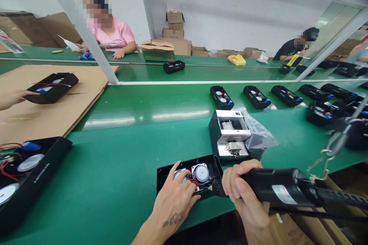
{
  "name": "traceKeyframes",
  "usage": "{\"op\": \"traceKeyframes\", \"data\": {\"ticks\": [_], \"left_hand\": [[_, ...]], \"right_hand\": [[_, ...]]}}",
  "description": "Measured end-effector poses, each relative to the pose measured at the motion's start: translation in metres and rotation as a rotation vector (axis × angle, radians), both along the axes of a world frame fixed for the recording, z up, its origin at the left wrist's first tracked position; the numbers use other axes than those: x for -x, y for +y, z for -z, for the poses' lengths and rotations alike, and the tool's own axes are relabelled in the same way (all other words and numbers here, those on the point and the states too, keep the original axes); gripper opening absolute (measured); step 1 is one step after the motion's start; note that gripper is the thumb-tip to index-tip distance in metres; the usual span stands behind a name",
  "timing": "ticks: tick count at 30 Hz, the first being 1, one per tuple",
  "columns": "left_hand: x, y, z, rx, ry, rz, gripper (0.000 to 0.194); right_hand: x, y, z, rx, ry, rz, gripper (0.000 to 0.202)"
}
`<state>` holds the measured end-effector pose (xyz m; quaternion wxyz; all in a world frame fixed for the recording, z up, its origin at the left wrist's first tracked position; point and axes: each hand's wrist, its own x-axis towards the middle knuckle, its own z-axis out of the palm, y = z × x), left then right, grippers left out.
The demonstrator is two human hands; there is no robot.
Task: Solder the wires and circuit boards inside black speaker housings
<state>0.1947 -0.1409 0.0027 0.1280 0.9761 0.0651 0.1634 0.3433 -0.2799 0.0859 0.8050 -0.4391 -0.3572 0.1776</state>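
A black speaker housing (211,160) lies open-side up on the green table, with two round speaker drivers inside. My left hand (176,193) bends over its near wall, fingers inside by the red wires (193,179) and thumb at the near edge, gripping the housing. The fingers partly cover one driver; the other driver (200,173) shows fully. Wrapped around a black electric screwdriver (276,185), my right hand (244,185) points its tip left at the housing's near edge. What the tip touches is too small to tell.
Behind the housing stands a silver-and-black screw feeder (231,134) with a plastic bag (257,130). More open housings (255,97) line the belt. Another housing (31,176) lies left. A metal hook (323,162) joins the screwdriver. Another person's hand (13,98) touches a housing on cardboard.
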Motion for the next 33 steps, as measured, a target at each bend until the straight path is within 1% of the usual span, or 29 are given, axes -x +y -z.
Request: {"op": "traceKeyframes", "data": {"ticks": [4,11,17,25,30,33], "left_hand": [[0.0,0.0,-0.001,0.005,0.003,0.001,0.018],[0.0,-0.001,0.003,-0.015,-0.037,-0.003,0.018],[0.0,-0.003,0.007,-0.06,-0.112,-0.014,0.02],[-0.001,-0.004,0.005,-0.067,-0.118,-0.02,0.018],[-0.002,-0.005,0.004,-0.05,-0.12,-0.017,0.02],[-0.001,-0.005,0.002,-0.004,-0.146,-0.019,0.021]], "right_hand": [[-0.001,-0.001,0.002,0.01,0.005,0.004,0.005],[-0.002,0.001,-0.002,-0.01,0.013,0.005,0.004],[-0.003,0.004,0.004,-0.006,0.053,-0.025,0.004],[0.003,0.003,0.009,0.016,0.043,-0.044,0.007],[0.001,0.004,0.005,0.013,0.046,-0.043,0.006],[-0.001,0.002,0.001,0.006,0.04,-0.035,0.007]]}}
